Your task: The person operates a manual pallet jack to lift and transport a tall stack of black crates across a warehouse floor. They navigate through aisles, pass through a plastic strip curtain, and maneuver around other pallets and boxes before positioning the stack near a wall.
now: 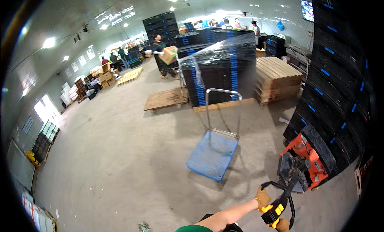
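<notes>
In the head view, right of the blue trolley (214,154), a black handle (284,201) is clasped by the left hand (263,197) and right hand (283,225).

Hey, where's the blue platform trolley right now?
In the head view, the blue platform trolley stands just right of centre, in front of the plastic-wrapped black crates and left of the red pallet truck.

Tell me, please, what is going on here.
The person's gloved left hand and gloved right hand are on the yellow-buttoned black control handle of an orange pallet truck, beside a tall stack of black plastic crates. A blue rectangular metal-handled trolley stands ahead. Farther back, a co-worker holds a brown cardboard box.
</notes>
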The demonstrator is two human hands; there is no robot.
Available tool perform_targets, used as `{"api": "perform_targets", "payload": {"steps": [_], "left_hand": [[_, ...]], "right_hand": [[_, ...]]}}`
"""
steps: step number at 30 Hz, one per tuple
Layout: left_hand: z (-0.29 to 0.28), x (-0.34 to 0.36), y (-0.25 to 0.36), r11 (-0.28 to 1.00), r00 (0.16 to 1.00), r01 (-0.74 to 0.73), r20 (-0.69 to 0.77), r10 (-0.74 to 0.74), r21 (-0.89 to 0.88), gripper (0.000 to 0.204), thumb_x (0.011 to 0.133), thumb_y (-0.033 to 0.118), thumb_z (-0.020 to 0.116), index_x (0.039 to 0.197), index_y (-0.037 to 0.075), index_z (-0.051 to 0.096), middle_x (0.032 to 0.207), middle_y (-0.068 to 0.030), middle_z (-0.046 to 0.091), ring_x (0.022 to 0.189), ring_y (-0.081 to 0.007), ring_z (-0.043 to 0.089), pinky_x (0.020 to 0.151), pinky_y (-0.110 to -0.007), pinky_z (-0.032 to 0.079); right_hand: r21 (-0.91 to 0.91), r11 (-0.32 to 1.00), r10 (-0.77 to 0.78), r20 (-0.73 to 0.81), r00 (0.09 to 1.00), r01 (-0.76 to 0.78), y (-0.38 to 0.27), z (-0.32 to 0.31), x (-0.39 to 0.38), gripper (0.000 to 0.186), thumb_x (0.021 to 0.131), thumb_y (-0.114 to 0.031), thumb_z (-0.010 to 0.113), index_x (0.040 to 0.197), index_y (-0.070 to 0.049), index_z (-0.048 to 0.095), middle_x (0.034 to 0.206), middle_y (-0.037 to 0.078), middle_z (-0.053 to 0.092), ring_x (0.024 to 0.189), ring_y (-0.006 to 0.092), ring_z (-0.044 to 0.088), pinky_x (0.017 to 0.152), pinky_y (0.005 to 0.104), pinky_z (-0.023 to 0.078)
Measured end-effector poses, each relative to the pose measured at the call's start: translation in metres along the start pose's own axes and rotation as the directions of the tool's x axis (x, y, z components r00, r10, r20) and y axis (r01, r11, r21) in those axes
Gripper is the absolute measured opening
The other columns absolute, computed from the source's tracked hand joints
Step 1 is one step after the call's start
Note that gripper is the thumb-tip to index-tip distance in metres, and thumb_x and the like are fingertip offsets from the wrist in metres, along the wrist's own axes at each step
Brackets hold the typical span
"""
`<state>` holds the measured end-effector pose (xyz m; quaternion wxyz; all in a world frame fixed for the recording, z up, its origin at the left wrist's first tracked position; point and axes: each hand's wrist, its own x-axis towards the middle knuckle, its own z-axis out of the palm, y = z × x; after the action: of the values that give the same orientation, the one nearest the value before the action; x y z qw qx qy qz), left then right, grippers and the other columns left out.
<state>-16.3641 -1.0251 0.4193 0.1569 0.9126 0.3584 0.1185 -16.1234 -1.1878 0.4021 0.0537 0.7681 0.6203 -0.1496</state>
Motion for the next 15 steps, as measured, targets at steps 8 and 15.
{"api": "perform_targets", "payload": {"steps": [8,15], "left_hand": [[-0.012,-0.08,0.063,0.974,0.924,-0.203,0.309,0.224,-0.099,0.032,0.082,0.036,0.053,0.1,0.017,0.071,0.099,-0.0065,0.068,0.109,-0.0294,0.055,0.105,-0.064,0.013],[-0.026,-0.033,0.049,0.946,0.933,-0.316,0.158,0.323,-0.068,0.023,0.084,0.032,0.049,0.083,0.021,0.069,0.084,-0.0073,0.068,0.086,-0.0279,0.064,0.093,-0.056,0.032]], "right_hand": [[-0.028,0.999,-0.037,-0.019,0.999,0.036,-0.023,0.016,-0.114,0.029,0.074,-0.035,0.066,0.086,-0.009,0.069,0.081,0.016,0.067,0.078,0.0349,0.064,0.068,0.0436,0.05],[-0.115,0.993,0.047,0.088,0.995,-0.036,0.011,-0.016,-0.093,0.022,0.076,-0.028,0.057,0.086,-0.014,0.07,0.083,0.012,0.068,0.08,0.0322,0.064,0.07,0.0428,0.05]]}}
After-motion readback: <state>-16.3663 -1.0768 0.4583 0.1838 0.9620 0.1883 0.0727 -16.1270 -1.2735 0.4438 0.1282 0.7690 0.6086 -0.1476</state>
